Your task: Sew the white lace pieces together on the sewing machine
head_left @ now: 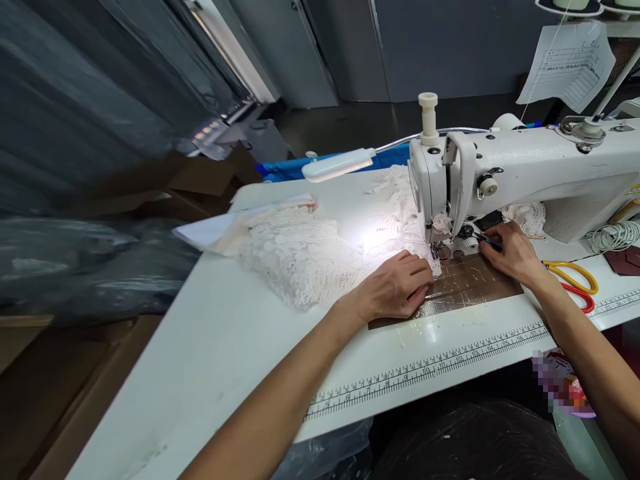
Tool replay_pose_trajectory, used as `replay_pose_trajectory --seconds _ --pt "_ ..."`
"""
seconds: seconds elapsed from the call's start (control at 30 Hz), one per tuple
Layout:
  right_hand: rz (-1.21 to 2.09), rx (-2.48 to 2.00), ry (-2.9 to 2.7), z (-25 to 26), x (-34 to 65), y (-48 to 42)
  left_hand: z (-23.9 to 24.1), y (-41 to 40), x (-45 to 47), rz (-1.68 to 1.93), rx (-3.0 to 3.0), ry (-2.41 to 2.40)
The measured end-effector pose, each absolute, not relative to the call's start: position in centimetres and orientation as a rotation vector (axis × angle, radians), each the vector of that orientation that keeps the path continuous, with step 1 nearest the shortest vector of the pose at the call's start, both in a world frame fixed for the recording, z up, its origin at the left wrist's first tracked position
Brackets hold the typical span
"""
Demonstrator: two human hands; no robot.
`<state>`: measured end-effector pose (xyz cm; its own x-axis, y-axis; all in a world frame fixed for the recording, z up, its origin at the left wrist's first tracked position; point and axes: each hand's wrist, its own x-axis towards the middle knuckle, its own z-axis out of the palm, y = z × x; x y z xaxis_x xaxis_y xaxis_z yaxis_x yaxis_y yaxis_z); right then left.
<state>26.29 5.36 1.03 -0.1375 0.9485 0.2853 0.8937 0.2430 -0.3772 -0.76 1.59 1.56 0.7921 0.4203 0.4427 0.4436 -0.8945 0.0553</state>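
Note:
White lace fabric lies bunched on the table, and part of it runs under the needle area of a white sewing machine. My left hand rests at the lace's near edge, on the brown bed plate. Its fingers are curled together, and what they pinch, if anything, is hidden. Just right of the presser foot, my right hand is closed round a small dark tool. The tool points left toward the needle area, and its exact kind is unclear.
Yellow- and red-handled scissors lie right of my right wrist. A printed ruler follows the table's front edge. Over the lace hangs a lamp. Cardboard boxes stand left, and coiled white cord lies right.

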Motion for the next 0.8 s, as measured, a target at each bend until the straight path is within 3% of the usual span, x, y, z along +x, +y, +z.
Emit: replay_pose_trajectory --seconds 0.13,0.37,0.57,0.63,0.8 --pt "0.09 -1.687 -2.193 0.4 27.4 5.0 0.7 2.2 -1.2 -0.676 -2.973 -0.756" --pt "0.151 -1.364 -2.137 1.4 27.6 4.3 0.2 2.5 -0.6 -1.08 -3.055 -0.915" --pt "1.083 -1.336 -1.952 1.9 25.6 0.1 1.0 2.1 1.2 -1.402 -2.918 -1.808" --pt "1.005 -1.303 -2.061 2.0 24.5 -0.6 1.2 2.3 1.3 -1.497 -2.896 -2.077" --pt "0.428 -1.509 -2.461 2.9 21.8 0.8 1.5 3.0 0.6 -1.729 -2.958 -2.367"
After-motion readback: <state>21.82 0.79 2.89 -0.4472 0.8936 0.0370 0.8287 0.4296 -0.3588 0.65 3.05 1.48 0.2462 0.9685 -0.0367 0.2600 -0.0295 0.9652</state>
